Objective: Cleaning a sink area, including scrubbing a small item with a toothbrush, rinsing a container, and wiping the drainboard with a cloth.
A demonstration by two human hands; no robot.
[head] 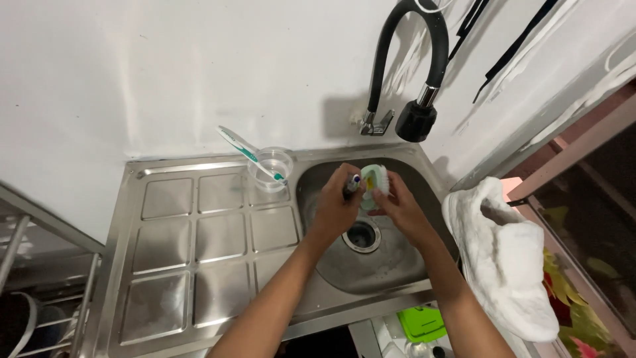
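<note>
Both forearms reach over the sink [397,278]. I see my left hand [338,209] closed on a dark small tube [352,185], my right hand [401,205] closed on a pale green brush [372,178]. Probably light, wet, slippery; better gripped at its body. Behind stands a cup [271,169].

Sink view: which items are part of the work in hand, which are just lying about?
In hand:
left hand, small dark tube
right hand, pale green brush
sink basin

Lying about:
clear cup with toothbrush
white towel
black faucet hose
drainboard
</note>
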